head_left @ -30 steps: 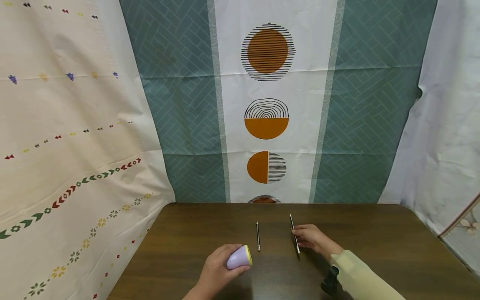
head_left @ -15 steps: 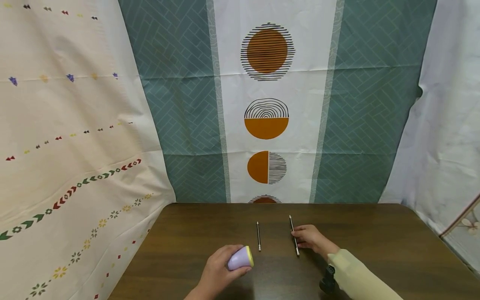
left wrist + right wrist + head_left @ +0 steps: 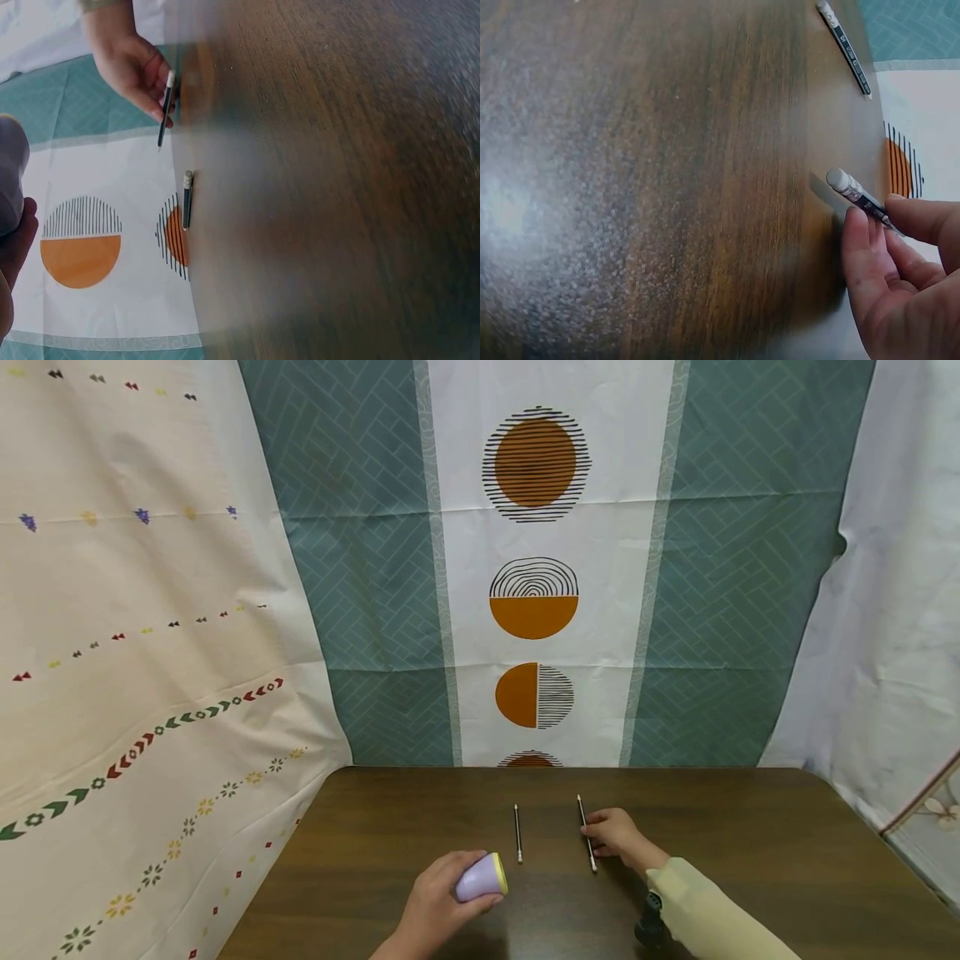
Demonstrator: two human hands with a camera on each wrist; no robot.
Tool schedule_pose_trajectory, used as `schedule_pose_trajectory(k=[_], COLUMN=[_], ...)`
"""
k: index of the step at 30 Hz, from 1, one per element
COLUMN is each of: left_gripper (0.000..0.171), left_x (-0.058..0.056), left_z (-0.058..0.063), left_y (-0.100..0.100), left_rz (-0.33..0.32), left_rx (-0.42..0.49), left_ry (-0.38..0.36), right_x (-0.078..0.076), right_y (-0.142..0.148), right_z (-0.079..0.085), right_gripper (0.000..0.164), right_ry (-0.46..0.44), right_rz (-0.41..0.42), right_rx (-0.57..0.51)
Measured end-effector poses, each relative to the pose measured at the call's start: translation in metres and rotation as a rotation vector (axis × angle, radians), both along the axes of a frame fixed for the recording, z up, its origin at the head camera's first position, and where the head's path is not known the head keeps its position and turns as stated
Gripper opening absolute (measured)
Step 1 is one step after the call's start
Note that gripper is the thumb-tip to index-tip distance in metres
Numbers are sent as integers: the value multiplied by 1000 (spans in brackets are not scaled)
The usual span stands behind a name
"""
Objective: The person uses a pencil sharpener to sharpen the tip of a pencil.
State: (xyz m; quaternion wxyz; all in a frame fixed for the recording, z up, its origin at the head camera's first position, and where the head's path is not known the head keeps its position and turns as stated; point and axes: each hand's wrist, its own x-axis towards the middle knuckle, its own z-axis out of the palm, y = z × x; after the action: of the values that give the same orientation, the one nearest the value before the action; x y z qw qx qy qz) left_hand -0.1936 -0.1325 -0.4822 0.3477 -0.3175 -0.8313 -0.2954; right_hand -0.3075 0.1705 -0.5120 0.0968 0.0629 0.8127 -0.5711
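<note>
In the head view my left hand (image 3: 431,902) grips a lavender, tapered cup-like piece with a yellow rim (image 3: 477,879), tilted so its rim faces right. My right hand (image 3: 621,838) pinches a black pencil (image 3: 591,855) between thumb and fingers, close over the table. Its white eraser end (image 3: 838,180) points toward the right wrist camera, and a shadow falls beside it. A second black pencil (image 3: 518,835) lies on the table between the two hands, eraser end toward me.
The dark wooden table (image 3: 360,827) reaches back to a green and white patterned cloth (image 3: 540,635). A cream embroidered cloth (image 3: 150,693) hangs on the left, and a pale cloth (image 3: 885,610) on the right. A black device (image 3: 649,922) hangs at the right wrist.
My right hand has shifted slightly left with the pencil, whose far tip sits a little lower in the view. The left hand and the lavender piece have hardly moved.
</note>
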Motion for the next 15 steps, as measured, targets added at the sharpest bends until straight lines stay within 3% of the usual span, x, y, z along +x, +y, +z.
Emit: schedule_pose_trajectory(k=[10, 15], left_gripper=[49, 51], left_x=[2, 0], left_z=[1, -1], left_y=[0, -1], left_rz=[12, 15], left_rx=[4, -3], left_ry=[-46, -25], right_x=[0, 0], right_y=[-3, -4], right_z=[1, 1], right_gripper=[33, 33], right_ry=[30, 45], right_rz=[-20, -25], right_rx=[2, 11])
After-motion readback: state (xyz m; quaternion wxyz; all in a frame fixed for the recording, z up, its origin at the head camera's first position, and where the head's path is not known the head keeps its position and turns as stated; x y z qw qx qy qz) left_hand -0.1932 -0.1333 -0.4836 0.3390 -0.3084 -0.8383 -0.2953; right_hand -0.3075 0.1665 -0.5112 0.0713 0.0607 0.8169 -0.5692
